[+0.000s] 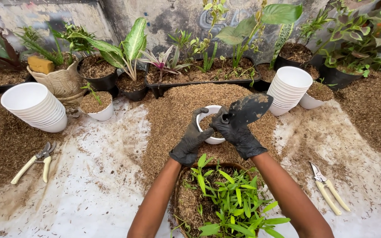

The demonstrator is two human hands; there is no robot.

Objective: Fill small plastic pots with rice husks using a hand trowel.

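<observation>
two gloved hands at small white pot (211, 140), just past leafy plant (225, 198). left hand (193, 140) grips pot rim. right hand (238, 132) grips trowel (248, 109) above pot. pot looks partly filled; plant not yet in pot.

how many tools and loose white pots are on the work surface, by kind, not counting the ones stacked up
Pruning shears with cream handles: 2, one at the left and one at the right
Dark metal hand trowel: 1, in the gloved right hand, blade raised
Single small white plastic pots: 3, one held by the gloved left hand at, one filled at the left, one at the right
Total: 6
</observation>
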